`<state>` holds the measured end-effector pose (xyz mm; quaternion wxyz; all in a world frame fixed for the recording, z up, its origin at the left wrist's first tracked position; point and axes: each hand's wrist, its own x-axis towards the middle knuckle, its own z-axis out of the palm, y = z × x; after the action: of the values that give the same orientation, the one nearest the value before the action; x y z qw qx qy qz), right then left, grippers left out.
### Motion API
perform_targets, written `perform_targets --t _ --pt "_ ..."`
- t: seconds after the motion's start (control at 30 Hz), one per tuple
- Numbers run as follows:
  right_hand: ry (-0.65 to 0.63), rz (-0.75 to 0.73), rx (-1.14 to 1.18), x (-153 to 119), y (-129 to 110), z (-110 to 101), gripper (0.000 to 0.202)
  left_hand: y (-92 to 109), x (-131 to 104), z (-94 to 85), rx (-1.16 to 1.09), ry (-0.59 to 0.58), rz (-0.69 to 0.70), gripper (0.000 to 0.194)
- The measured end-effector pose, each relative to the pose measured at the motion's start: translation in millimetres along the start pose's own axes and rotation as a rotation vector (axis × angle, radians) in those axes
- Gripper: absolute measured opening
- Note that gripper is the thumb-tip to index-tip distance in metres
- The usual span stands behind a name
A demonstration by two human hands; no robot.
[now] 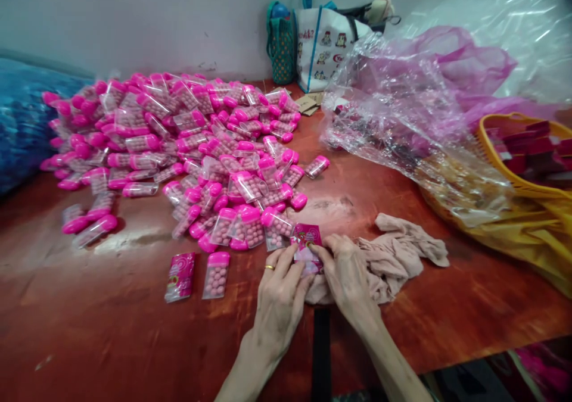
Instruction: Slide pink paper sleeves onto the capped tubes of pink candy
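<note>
My left hand, with a ring on one finger, and my right hand both grip a small pink printed packet between their fingertips. The packet is held just above a crumpled beige cloth. To the left lie a pink printed packet and, beside it, a clear container of pink balls with a pink cap. A large heap of the same pink-capped containers fills the back left, its front edge close to my fingers.
A yellow basket with dark red packets stands at the right, near crumpled clear plastic and pink plastic. A white bag and a green holder stand by the wall. A blue bag sits far left.
</note>
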<state>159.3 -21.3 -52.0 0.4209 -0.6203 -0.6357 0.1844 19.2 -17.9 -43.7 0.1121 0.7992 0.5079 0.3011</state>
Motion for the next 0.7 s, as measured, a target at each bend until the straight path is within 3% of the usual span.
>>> perform_targets --t 0.13,0.27,0.37,0.43,0.53,0.7 --pt "-0.016 -0.011 -0.032 1.8 2.4 -6.9 0.025 -1.8 0.2 7.2 0.028 -0.009 0.019 0.017" --pt "-0.016 0.106 -0.123 17.5 -6.6 -16.5 0.021 -1.7 -1.3 3.2 -0.144 0.041 -0.078 0.018" --pt "-0.197 0.144 0.118 25.2 -23.5 -24.1 0.018 -1.2 4.0 -12.4 -0.402 0.124 -0.303 0.032" --pt "-0.358 0.115 0.251 24.3 -35.0 -26.1 0.015 -0.5 10.4 -24.4 -0.773 0.106 -0.537 0.040" --pt "-0.413 0.086 0.234 17.7 -46.0 -23.4 0.013 0.7 17.9 -34.8 -1.081 -0.020 -0.629 0.015" --pt "-0.421 0.086 0.236 11.8 -52.3 -17.4 0.014 1.9 16.4 -29.3 -1.168 0.144 -0.696 0.008"
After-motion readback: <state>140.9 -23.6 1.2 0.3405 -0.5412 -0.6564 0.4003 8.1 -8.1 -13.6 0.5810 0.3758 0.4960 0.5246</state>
